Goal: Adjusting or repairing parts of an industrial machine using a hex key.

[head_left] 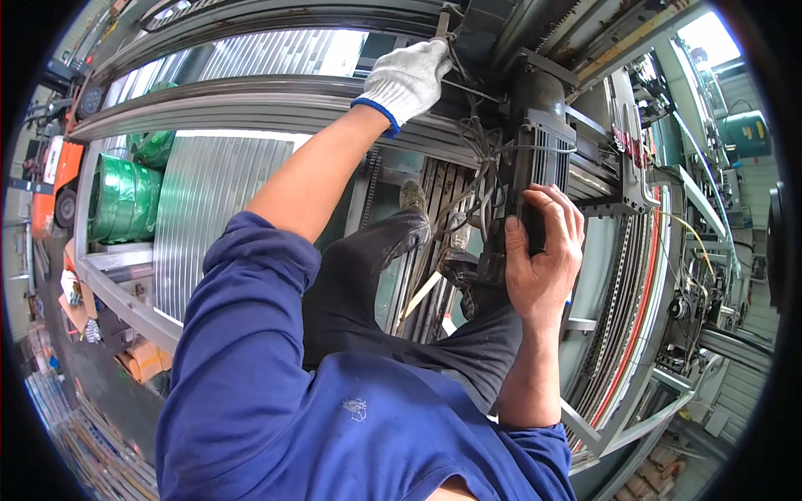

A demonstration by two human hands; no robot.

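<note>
My left hand [409,79], in a white knit glove with a blue cuff, reaches far forward over a long metal rail [251,100]. Its fingers are closed round a slim metal piece [443,23] whose end sticks out past the fist; its kind is not clear. My bare right hand [547,250] rests against a dark, ribbed motor [535,163], with thumb and bent fingers apart and nothing held between them. A bundle of grey cables [480,163] hangs beside the motor, between my two hands.
Ribbed silvery panels [221,209] lie left, by green-wrapped rolls [125,199]. My shoes [413,200] stand among metal rails below. Red-handled tools [626,146] hang right of the motor. An orange vehicle [63,179] stands far left. A metal frame with a red strip [631,309] runs along the right.
</note>
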